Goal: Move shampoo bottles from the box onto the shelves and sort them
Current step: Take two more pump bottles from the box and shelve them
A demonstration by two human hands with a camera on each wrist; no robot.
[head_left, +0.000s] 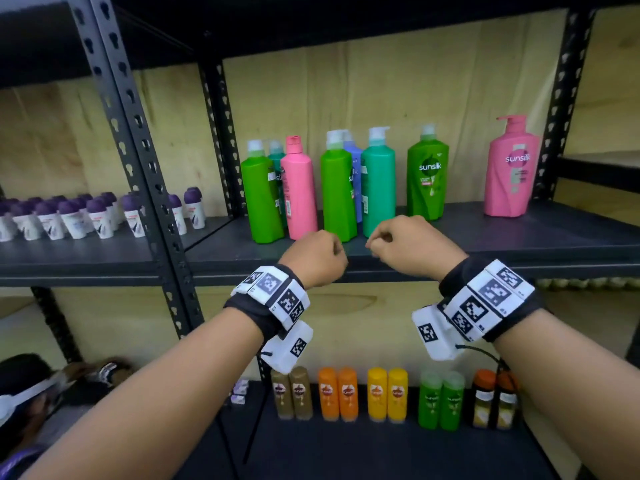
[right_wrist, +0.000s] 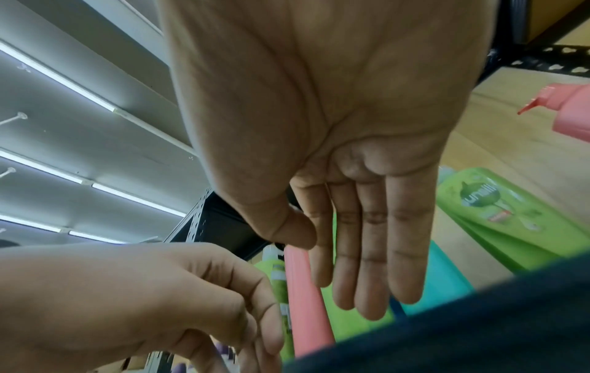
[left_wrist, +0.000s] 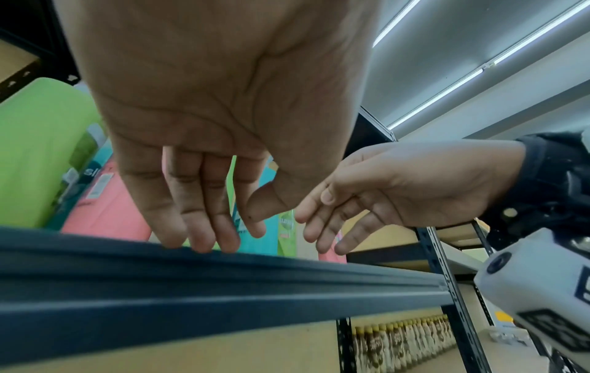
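Our left hand's fingers (left_wrist: 191, 212) hang loose and fairly straight, holding nothing, tips just at the shelf's front edge (left_wrist: 223, 282). Right hand's fingers (right_wrist: 373, 252) likewise relaxed, empty. In the head view both hands look loosely curled: left hand (head_left: 317, 259) & right hand (head_left: 412, 245) close together, just in front of the mid shelf (head_left: 519, 237).

Behind them, shampoo bottles stand upright: green bottle (head_left: 261, 199), pink bottle (head_left: 298, 192), 2nd green bottle (head_left: 337, 192), teal bottle (head_left: 378, 185), w/ a blue one partly hidden behind. Further right, apart: green Sunsilk bottle (head_left: 427, 174), then pink Sunsilk pump bottle (head_left: 512, 168).

Lower shelf: small bottles in pairs (head_left: 388, 393). Left bay: purple-capped roll-ons (head_left: 76, 216). The box isn't visible.
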